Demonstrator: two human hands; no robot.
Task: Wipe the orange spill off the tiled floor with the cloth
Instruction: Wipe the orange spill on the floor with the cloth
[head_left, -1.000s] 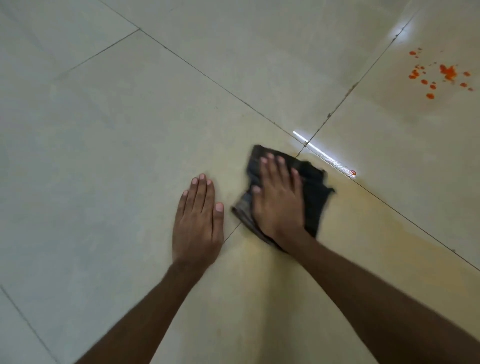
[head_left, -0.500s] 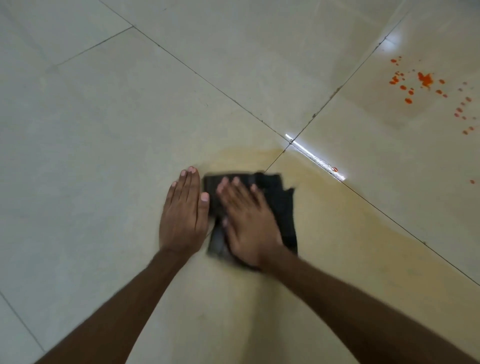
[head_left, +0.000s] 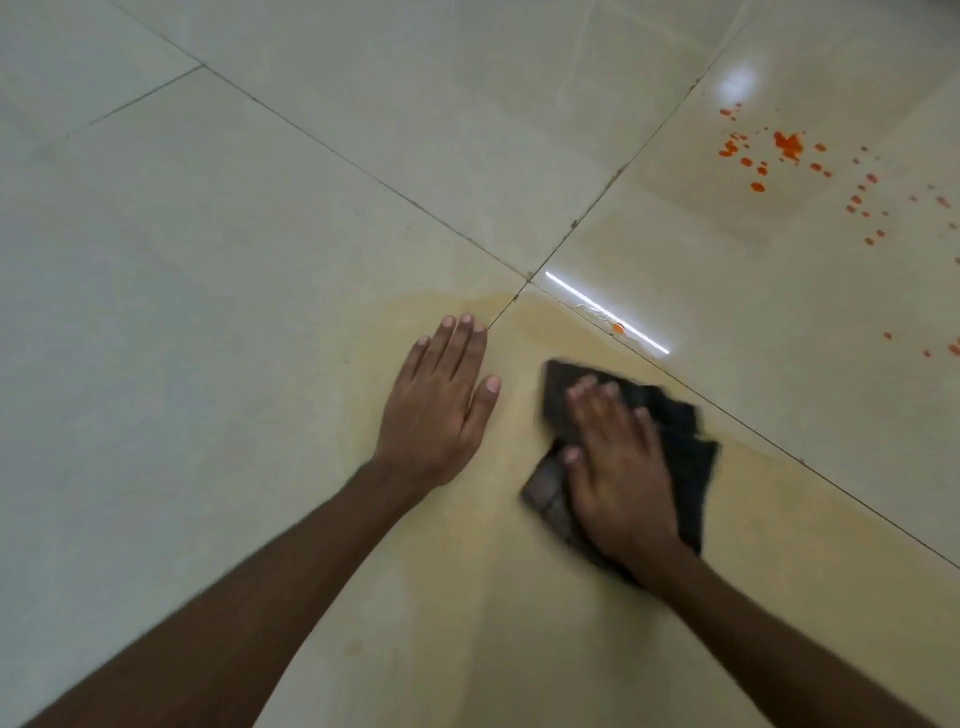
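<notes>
right hand (head_left: 621, 467) flat on dark cloth (head_left: 685, 457), fingers straight | left hand (head_left: 434, 410) flat on floor (head_left: 208, 312), fingers straight | orange spill (head_left: 789, 145) far right, untouched

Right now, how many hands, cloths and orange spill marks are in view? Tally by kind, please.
Hands: 2 (left hand flat on the tiles, right hand pressing the cloth)
Cloths: 1 (dark cloth)
Orange drops: many small ones, too scattered to count exactly
Total: 3 countable things, plus the drops
</notes>
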